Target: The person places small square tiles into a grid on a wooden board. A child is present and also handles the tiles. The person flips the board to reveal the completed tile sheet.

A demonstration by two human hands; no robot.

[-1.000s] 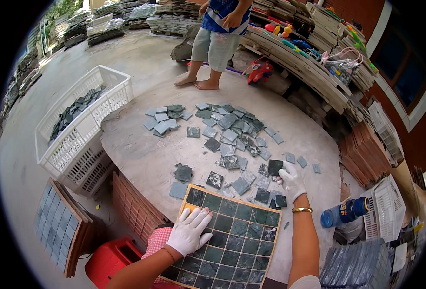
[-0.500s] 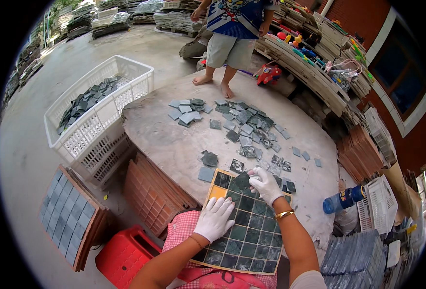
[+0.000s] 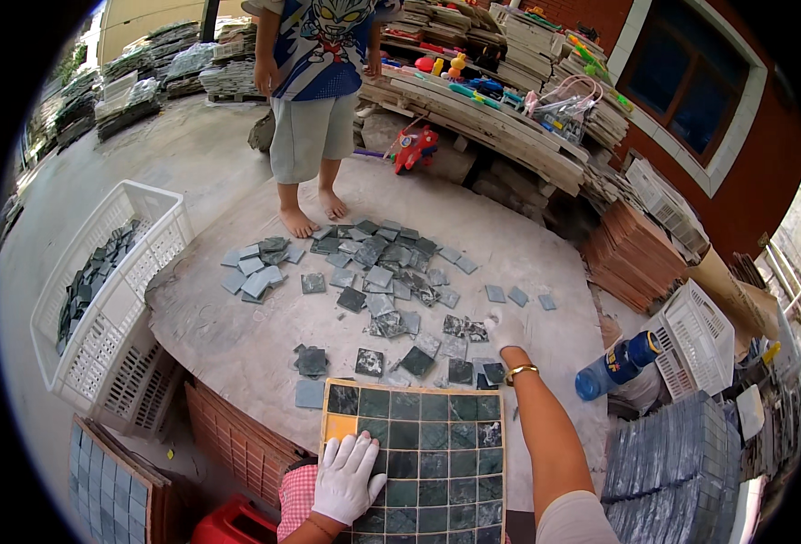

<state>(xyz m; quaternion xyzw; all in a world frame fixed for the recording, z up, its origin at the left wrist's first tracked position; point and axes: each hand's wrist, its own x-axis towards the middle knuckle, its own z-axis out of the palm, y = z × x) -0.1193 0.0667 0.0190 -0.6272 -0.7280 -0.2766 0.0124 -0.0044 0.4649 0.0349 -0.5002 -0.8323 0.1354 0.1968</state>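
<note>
A tray with a pale yellow frame (image 3: 505,471) leans at the stone's near edge, filled with rows of dark green square tiles (image 3: 432,437). One cell near its upper left shows bare yellow base (image 3: 340,427). My left hand (image 3: 346,479), in a white glove, lies flat with fingers stretched over the tray's left side, just below that cell. My right hand (image 3: 507,332), also gloved, reaches past the tray to the loose tiles, beside a dark mottled tile (image 3: 477,332). Its fingers blur into the pale stone, so their grip is unclear.
Loose green and grey tiles (image 3: 382,276) lie across the large stone slab (image 3: 210,263). A barefoot person (image 3: 314,136) stands on its far side. White crates (image 3: 115,349) flank the left; a blue bottle (image 3: 618,364) and stacked tile sheets (image 3: 668,471) stand right.
My right hand has left the tray's top row, where a tile sat tilted under its fingers, and moved out to the loose tiles. That row now looks flat. My view has shifted; my left hand stays put.
</note>
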